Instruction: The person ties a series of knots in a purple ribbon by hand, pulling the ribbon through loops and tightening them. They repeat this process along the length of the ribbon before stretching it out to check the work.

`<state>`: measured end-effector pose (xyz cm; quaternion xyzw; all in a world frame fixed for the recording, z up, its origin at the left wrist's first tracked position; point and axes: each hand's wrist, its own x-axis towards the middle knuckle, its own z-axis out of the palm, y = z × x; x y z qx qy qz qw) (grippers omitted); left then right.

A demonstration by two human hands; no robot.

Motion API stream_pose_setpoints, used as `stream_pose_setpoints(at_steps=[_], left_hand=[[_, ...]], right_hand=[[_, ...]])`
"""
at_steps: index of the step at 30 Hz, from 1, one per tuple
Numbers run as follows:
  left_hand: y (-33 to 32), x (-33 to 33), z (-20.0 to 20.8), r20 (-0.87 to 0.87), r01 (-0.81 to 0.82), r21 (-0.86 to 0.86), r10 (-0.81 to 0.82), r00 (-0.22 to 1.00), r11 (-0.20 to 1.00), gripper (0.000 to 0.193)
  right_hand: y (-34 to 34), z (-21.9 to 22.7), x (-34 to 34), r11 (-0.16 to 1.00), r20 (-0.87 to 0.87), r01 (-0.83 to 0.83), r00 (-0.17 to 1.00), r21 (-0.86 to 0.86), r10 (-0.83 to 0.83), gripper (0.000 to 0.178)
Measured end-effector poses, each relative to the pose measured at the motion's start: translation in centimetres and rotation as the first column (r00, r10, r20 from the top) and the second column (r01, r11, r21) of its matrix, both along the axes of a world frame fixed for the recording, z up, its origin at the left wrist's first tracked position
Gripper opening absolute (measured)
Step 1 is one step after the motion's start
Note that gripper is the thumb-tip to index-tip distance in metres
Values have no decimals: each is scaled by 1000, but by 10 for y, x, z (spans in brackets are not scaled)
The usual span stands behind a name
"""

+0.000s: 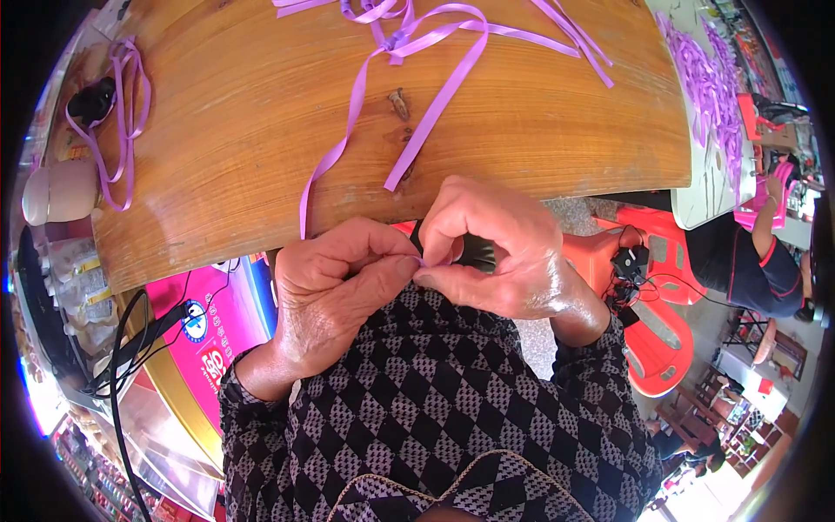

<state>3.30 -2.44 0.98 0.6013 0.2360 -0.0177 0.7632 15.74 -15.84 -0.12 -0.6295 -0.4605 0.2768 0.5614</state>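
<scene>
My left hand [341, 296] and my right hand [509, 248] meet just off the table's near edge, in front of my body. Thumb and fingers of both are pinched together on a small piece of purple ribbon [425, 263]; only a little of it shows between the fingertips. Beyond them, long loose purple ribbons [444, 106] lie across the wooden table [557, 130]. One strand runs down to the edge behind my left hand, and whether it joins the held piece is hidden. A knotted part [396, 40] of the ribbons sits at the far side.
At the table's left lie a looped purple ribbon [130, 113] and a dark round object [92, 102]. A heap of purple ribbons [709, 87] covers part of a white table [696, 187] on the right. Red plastic chairs [665, 348] stand below it, near a person in dark clothes [757, 265].
</scene>
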Motion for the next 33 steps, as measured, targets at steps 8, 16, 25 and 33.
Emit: stream_pose_setpoints(at_steps=[8,16,25,33], left_hand=[[16,-7,7,52,203,260,-223,973,944,7],[12,-6,9,52,183,184,-195,979,966,6],[7,-3,2,57,-16,177,6,998,984,5],[11,-4,13,105,164,282,-201,974,945,6]], right_hand=[[-8,2,-8,998,-104,-62,993,-14,60,22],[-15,4,-5,997,-473,-82,879,-10,67,21],[-9,-3,0,1000,-144,-14,989,9,15,35],[-7,-1,-7,992,-288,-98,951,75,116,22]])
